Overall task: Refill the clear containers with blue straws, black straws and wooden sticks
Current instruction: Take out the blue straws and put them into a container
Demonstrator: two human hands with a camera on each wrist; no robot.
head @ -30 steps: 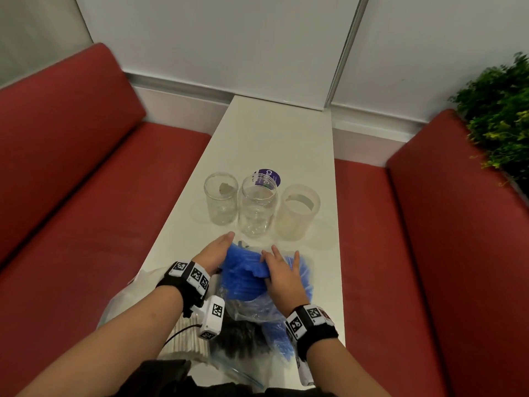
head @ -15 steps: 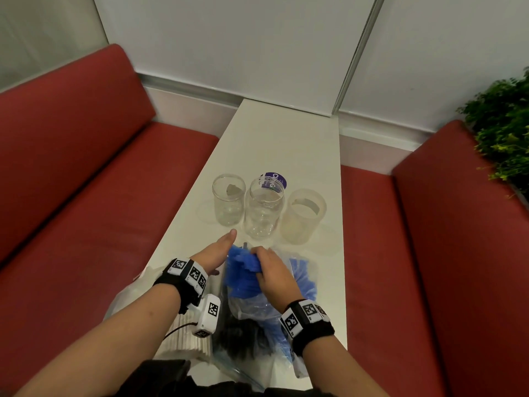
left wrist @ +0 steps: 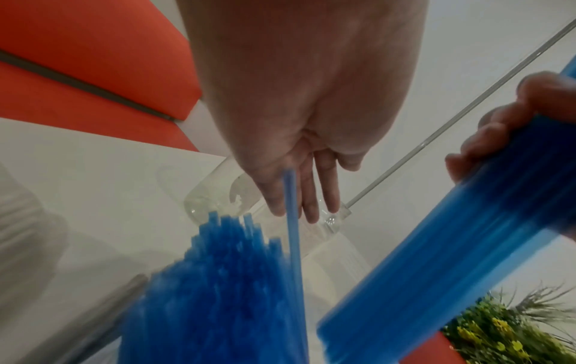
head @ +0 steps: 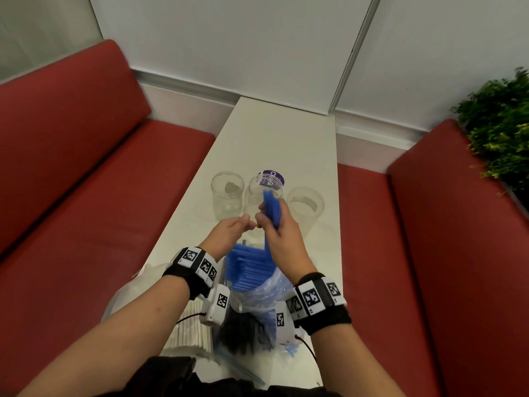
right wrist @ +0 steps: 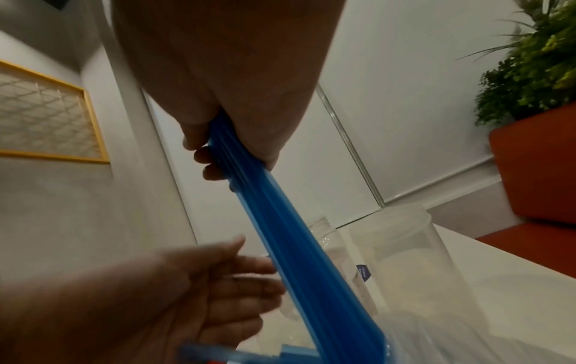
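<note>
Blue straws point(head: 271, 209) bunched in right hand point(head: 282, 239), fingers curled around them above middle jar point(head: 262, 196); left hand point(head: 227, 234) alongside, fingers straight, holding nothing.

White table point(head: 274, 138), three clear containers point(head: 227, 196) in a row, bagged straws point(head: 252, 282) and sticks nearer

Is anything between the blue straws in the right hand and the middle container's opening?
Nothing visible blocks it. The right hand grips the blue straws just before the middle container, whose mouth is open. The left hand stays beside, left of the path.
</note>
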